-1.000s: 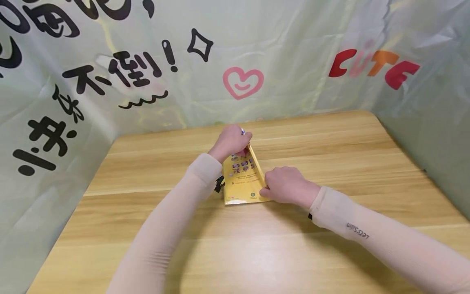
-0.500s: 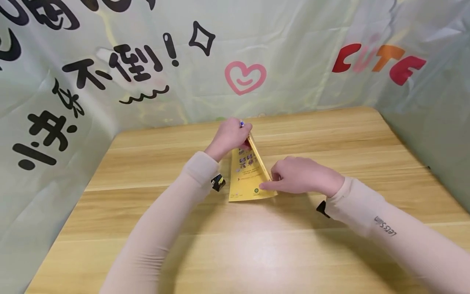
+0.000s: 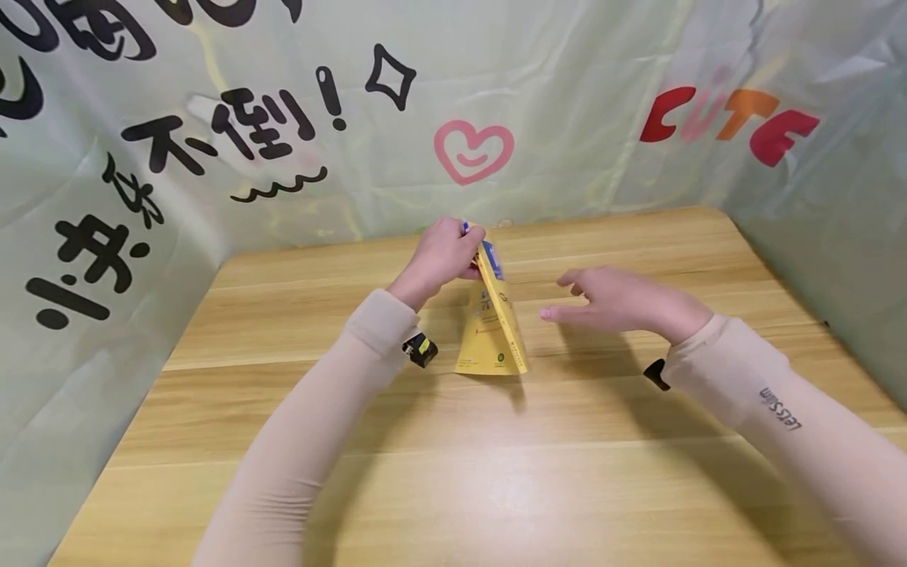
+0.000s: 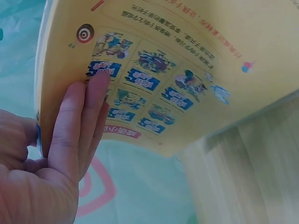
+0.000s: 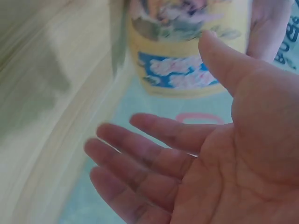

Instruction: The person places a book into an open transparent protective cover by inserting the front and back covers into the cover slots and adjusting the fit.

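Observation:
A thin yellow book stands tilted on the wooden table, its spine toward the right and its far end raised. My left hand grips it by the far end near the spine, the fingers lying against the yellow back cover with its small blue-labelled pictures. My right hand hovers to the right of the book, apart from it, with fingers spread and palm facing it. In the right wrist view, the front cover shows a picture and a blue panel with pale flowers beyond my thumb.
The wooden table runs back to a pale green curtain printed with black characters, a pink heart and the word CUTE. The curtain also hangs along the left and right sides. Both wrists carry small black cameras.
My right hand has let go of the book's near spine corner and moved right, away from it. My left hand has raised the book, turning it more upright.

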Tool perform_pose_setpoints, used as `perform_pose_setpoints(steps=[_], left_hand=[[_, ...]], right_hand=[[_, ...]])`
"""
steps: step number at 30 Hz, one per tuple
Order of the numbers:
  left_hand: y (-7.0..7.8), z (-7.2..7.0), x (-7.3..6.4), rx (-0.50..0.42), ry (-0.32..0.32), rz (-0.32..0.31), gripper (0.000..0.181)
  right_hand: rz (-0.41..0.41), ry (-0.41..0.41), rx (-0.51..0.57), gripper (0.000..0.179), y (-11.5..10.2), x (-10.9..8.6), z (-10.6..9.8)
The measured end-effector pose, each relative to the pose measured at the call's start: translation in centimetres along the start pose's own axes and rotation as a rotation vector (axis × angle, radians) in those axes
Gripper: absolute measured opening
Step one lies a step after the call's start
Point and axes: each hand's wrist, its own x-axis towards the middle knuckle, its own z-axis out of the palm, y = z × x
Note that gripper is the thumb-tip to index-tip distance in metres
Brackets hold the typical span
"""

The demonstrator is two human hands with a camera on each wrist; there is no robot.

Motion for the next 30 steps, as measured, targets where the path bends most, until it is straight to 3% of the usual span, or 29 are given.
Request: perform_pose_setpoints(steps=[13, 25, 30], left_hand=[[1.0, 0.3, -0.5, -0.07, -0.045, 0.069, 0.039], [1.4, 1.0, -0.9, -0.109, -0.046, 0.142, 0.041], [1.4, 1.4, -1.1, -0.206, -0.073, 0.145, 0.04]], right_hand=[[0.064, 0.041, 0.029, 0.11, 3.6, 0.4, -1.8], [0.143, 0.067, 0.071, 0.103, 5.4, 0.3, -3.0], [0.156, 0.085, 0.072, 0.102, 6.2, 0.1, -3.6]])
